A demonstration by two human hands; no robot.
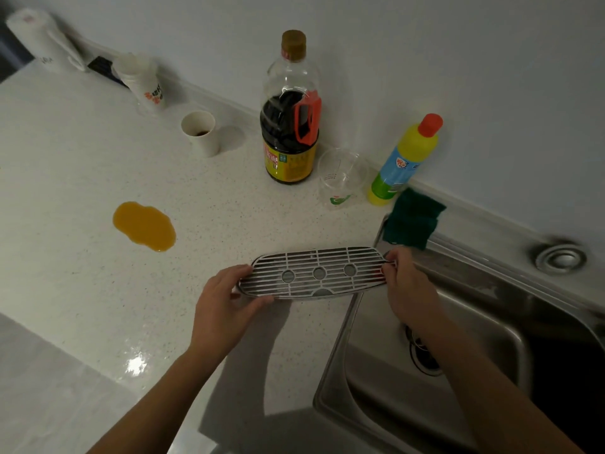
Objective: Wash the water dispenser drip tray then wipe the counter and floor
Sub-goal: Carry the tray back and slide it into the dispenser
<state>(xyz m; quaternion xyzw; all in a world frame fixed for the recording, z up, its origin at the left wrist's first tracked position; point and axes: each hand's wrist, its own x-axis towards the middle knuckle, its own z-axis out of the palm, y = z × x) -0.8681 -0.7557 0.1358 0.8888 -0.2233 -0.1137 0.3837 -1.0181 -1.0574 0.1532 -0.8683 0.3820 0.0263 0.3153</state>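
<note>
A long silver drip tray (314, 272) with a slotted grille and three round holes hangs just above the white counter (82, 165), by the sink's left rim. My left hand (226, 299) grips its left end, thumb under the near edge. My right hand (406, 286) pinches its right end over the steel sink (484, 309). An orange puddle (144, 226) lies on the counter to the left. A green scouring sponge (413, 218) rests on the sink's back corner.
Along the wall stand a dark soy sauce bottle (289, 126), a clear plastic cup (342, 176), a yellow detergent bottle (404, 162), a paper cup (200, 132), a stack of cups (144, 81) and a paper towel roll (37, 39). Grey floor (42, 388) shows lower left.
</note>
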